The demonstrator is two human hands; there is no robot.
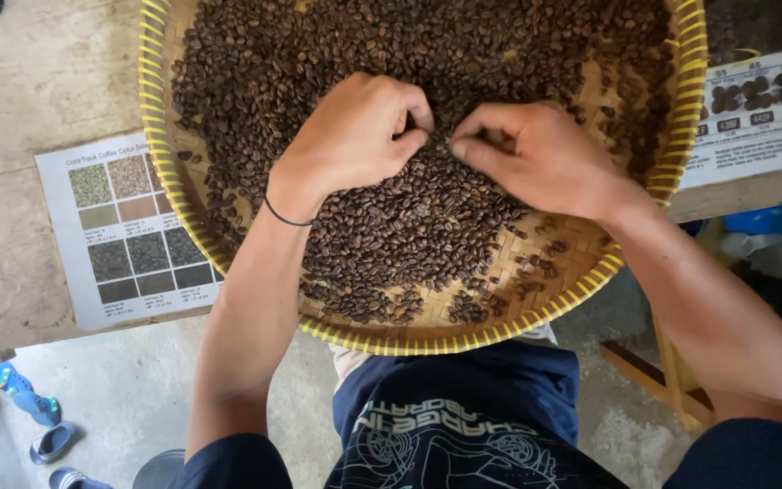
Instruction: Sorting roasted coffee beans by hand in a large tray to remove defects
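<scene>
Head view: looking straight down, so near-to-far means bottom of the frame going up.

Floor: bare concrete at 6 to 8 o'clock, with a few blue sandals (24, 406) lying about at 8 o'clock.

Shirt: dark blue with a pale line print (450, 435), right at 6 o'clock under the tray.

Tray rim: round woven bamboo tray (409, 337) with a yellow edge; its near edge hangs past the desk (38, 81) over the lap.

Near part of tray: around 5 o'clock the weave shows through, only stray beans there, so that patch looks thinned out already.

Beans: dark roasted coffee beans (382, 226) heaped from the centre up to 12 o'clock, still a thick layer. My guess is most of the pile is yet to be gone through.

Left hand (355, 136): curled shut on top of the beans at centre, thumb against forefinger, pinching at something small. Can't tell which bean, if any. Thin dark band (284, 217) on the wrist.

Right hand (536, 154): just beside the left, fingertips nearly touching it, fingers drawn together in a pinch on the beans. What's between them is hidden.

Left chart: a printed sheet of colour swatches (124, 226) on the desk at 9 o'clock.

Right chart: another sheet with bean pictures (758, 113) at 2 o'clock.

No separate pile of rejects in sight.
</scene>
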